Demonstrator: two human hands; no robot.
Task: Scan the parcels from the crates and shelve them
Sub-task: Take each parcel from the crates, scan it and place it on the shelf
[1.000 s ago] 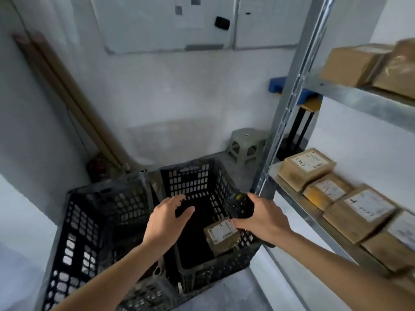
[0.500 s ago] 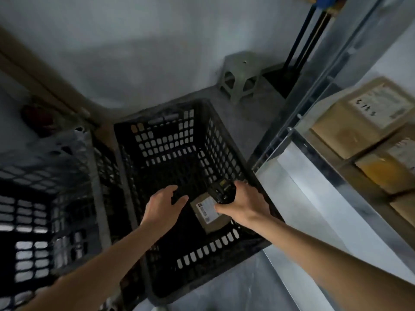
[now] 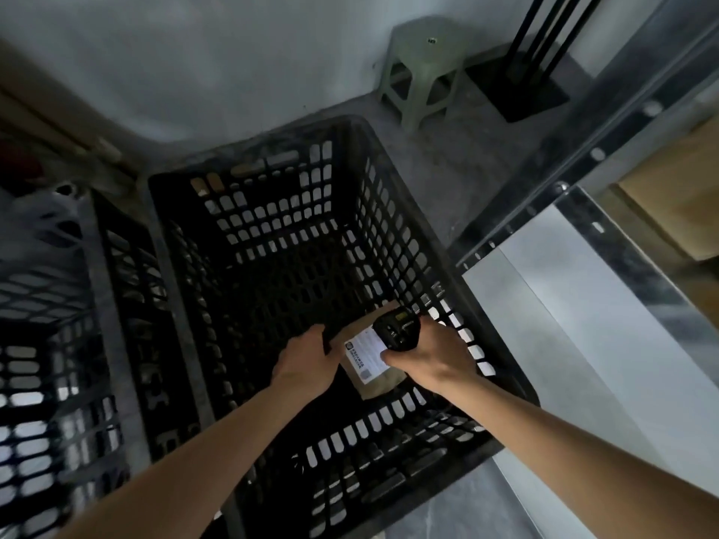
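A black plastic crate [image 3: 393, 188] stands on the floor below me. One small brown parcel [image 3: 375, 377] with a white label lies at its bottom, near the right wall. My right hand [image 3: 432, 357] grips a black handheld scanner [image 3: 397, 330] just above the parcel's label. My left hand [image 3: 305, 361] is down inside the crate at the parcel's left edge. Its fingertips are hidden, so whether they hold the parcel cannot be seen.
A second black crate [image 3: 58, 344] stands to the left, touching the first. A metal shelf frame [image 3: 583, 157] rises on the right with a brown box [image 3: 677, 196] on its lower level. A green plastic stool [image 3: 424, 68] and a black stand base [image 3: 521, 91] sit by the far wall.
My head has tilted further down and both hands have sunk deeper into the crate. The left hand has reached the parcel's edge and the scanner now hovers over the label.
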